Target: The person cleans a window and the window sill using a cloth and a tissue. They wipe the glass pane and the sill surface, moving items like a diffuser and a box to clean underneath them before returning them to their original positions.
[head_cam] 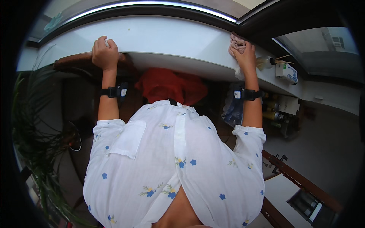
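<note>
My right hand (247,57) grips a crumpled pink cloth (237,44), pressed against the white windowsill (171,37) near the corner of the dark window frame. Below that wrist a small white item (239,73) shows at the sill's edge; what it is I cannot tell. At the sill's front edge on the other side, my left hand (105,54) is curled into a fist. A bit of something white (107,43) pokes out between its thumb and forefinger, the rest hidden by the fingers.
Right of my right hand stand a reed diffuser (265,62) and a small white carton (286,73). A brown wooden chair back (75,60) touches the sill's front at left. Red fabric (171,84) lies beneath. Spray cans (271,111) stand lower right; a leafy plant (37,136) fills the left.
</note>
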Available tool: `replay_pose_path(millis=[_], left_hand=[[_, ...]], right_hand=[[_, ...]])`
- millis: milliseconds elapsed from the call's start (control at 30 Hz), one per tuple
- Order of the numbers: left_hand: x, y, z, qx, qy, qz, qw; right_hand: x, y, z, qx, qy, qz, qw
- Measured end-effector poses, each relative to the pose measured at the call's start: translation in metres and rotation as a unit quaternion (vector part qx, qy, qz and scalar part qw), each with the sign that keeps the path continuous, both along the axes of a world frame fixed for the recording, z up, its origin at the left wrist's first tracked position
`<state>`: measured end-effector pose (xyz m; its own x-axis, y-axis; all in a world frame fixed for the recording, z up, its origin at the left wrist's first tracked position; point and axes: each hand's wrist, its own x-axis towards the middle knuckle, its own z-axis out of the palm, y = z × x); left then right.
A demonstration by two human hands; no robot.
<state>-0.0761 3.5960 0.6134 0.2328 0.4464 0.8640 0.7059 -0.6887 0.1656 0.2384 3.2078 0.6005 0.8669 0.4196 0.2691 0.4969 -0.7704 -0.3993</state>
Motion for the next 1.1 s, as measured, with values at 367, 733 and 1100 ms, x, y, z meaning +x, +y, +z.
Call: replay_pose_path(millis=[367,733,1100], left_hand=[[-0.001,0.006,-0.005,0.007,-0.007,0.003,1.0],[-0.002,0.004,-0.003,0.018,0.005,0.006,1.0],[-0.003,0.004,-0.006,0.014,0.005,0.013,1.0]], right_hand=[[-0.007,-0.003,0.002,-0.016,-0.004,0.017,1.0],[-0.004,-0.01,-0.004,-0.025,0.017,0.016,0.999],[-0.017,-0.003,0.004,-0.05,0.036,0.019,0.998]])
